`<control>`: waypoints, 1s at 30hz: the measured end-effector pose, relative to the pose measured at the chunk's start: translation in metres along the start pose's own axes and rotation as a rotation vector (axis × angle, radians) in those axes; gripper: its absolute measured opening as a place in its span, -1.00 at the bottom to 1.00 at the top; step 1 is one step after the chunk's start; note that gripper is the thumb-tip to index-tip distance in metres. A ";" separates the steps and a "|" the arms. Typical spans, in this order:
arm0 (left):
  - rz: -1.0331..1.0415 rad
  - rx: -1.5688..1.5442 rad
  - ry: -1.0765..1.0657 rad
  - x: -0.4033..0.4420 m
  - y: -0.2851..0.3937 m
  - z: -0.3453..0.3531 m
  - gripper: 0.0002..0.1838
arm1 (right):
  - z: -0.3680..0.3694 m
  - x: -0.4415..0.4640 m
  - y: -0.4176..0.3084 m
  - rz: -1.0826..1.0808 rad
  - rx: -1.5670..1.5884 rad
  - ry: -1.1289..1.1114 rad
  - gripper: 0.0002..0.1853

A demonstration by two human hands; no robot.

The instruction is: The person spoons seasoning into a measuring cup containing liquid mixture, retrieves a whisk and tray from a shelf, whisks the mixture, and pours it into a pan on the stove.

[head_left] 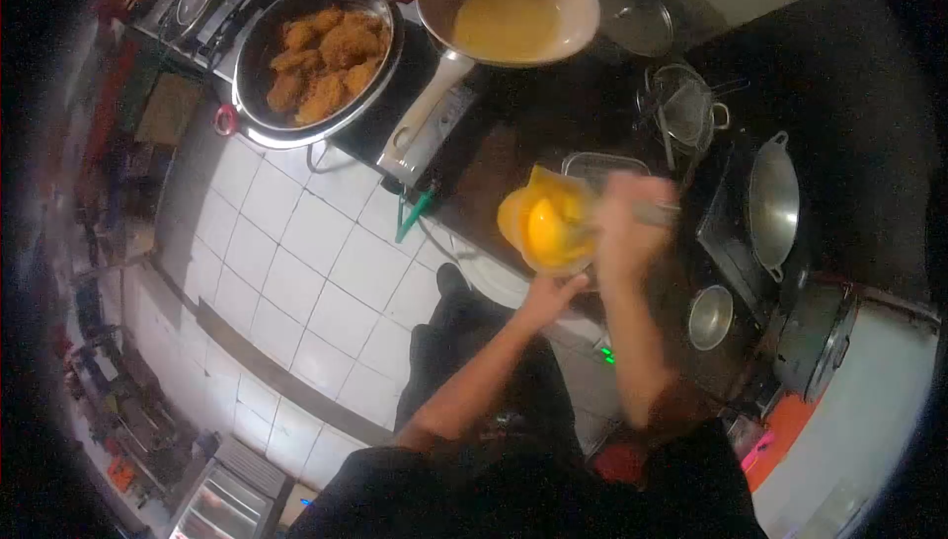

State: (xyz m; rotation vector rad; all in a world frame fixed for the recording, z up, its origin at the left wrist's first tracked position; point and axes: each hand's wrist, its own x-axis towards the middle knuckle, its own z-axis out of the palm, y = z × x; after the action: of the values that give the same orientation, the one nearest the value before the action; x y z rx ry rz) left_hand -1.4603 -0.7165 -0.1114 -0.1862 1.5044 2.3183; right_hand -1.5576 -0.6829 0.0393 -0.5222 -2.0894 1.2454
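Note:
A yellow jug (523, 218) with a spout, holding bright yellow liquid (549, 231), is near the counter's front edge. My left hand (550, 300) grips the near side of the jug, low on its wall. Blurred by motion, my right hand (632, 223) is closed round the handle of a metal utensil (654, 212); the utensil's other end reaches into the jug and is smeared. Just behind the jug lies a clear rectangular container (604, 166), partly hidden by my right hand.
A pan (585, 8) of pale yellow liquid sits at the top centre, its handle (420, 124) pointing toward me. Left of it stands a bowl (388, 77) of browned fried pieces. Strainers (686, 110), a wok (774, 205) and a small metal bowl (710, 317) are on the right.

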 end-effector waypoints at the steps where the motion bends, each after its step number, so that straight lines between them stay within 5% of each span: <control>1: 0.005 0.028 0.024 -0.019 -0.011 0.006 -0.70 | -0.012 -0.005 -0.009 -0.002 0.275 0.028 -0.84; 3: -0.098 0.039 -0.025 -0.030 -0.014 0.000 -0.70 | -0.007 -0.022 0.079 0.061 0.200 -0.025 -0.87; 4: -0.160 0.046 -0.069 -0.025 -0.011 -0.001 -0.70 | -0.013 -0.016 0.032 0.101 0.094 -0.255 -0.86; 5: 0.114 0.175 -0.003 -0.020 -0.017 0.000 -0.68 | -0.005 0.002 -0.006 0.099 0.011 -0.486 -0.84; 7: 0.057 0.063 0.012 -0.030 0.008 0.007 -0.67 | -0.010 -0.002 -0.004 -0.001 0.204 -0.324 -0.82; 9: -0.051 0.093 -0.075 -0.042 -0.030 0.003 -0.66 | -0.011 -0.005 0.057 0.259 0.044 -0.779 -0.79; 10: -0.099 0.143 -0.123 -0.025 -0.025 -0.005 -0.65 | -0.008 -0.002 0.006 0.179 0.012 -0.641 -0.78; 12: 0.035 0.006 0.009 -0.027 -0.014 0.008 -0.67 | -0.002 -0.004 0.022 -0.070 -0.101 -0.447 -0.79; 13: -0.105 -0.079 -0.040 -0.027 -0.004 0.002 -0.68 | -0.002 -0.003 0.029 0.026 -0.147 -0.630 -0.81; 15: 0.042 -0.006 0.053 -0.039 -0.009 0.008 -0.68 | -0.001 0.000 0.017 0.103 -0.205 -0.808 -0.82; 16: 0.221 0.058 0.171 -0.019 -0.006 0.008 -0.68 | 0.009 0.011 -0.015 -0.039 0.084 -0.463 -0.83; 19: -0.013 -0.034 0.014 -0.028 -0.003 0.006 -0.66 | -0.007 -0.019 0.025 -0.007 0.244 -0.001 -0.84; 21: 0.026 -0.108 -0.008 -0.008 0.006 0.004 -0.67 | -0.007 -0.003 0.005 0.096 -0.092 -0.492 -0.82; 22: -0.006 -0.030 -0.028 0.001 0.005 -0.002 -0.61 | -0.005 0.002 -0.020 0.052 0.263 -0.253 -0.79; 23: -0.111 0.038 -0.059 -0.025 -0.002 0.002 -0.55 | -0.013 -0.007 0.007 0.094 0.227 -0.249 -0.79; 25: -0.042 0.038 -0.024 -0.049 -0.001 0.008 -0.59 | -0.002 -0.010 0.046 -0.060 -0.023 -0.718 -0.79; 26: 0.079 0.038 0.026 -0.040 0.002 0.009 -0.63 | -0.007 -0.007 0.040 0.231 0.138 -0.564 -0.81; 27: 0.215 0.028 0.081 -0.020 0.003 0.010 -0.66 | 0.012 0.000 0.044 0.200 0.156 -0.553 -0.81; 28: -0.104 0.101 -0.011 -0.024 -0.015 0.001 -0.66 | 0.003 -0.013 0.056 -0.027 -0.065 -0.623 -0.84; 30: -0.211 -0.018 -0.032 -0.032 -0.035 -0.004 -0.63 | -0.012 -0.022 0.071 -0.476 -0.534 -0.677 -0.85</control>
State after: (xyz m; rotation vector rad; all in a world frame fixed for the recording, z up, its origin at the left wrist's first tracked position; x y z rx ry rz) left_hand -1.4180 -0.7153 -0.1335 -0.2964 1.3772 2.1584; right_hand -1.5324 -0.6558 -0.0262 0.2340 -2.9048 0.6131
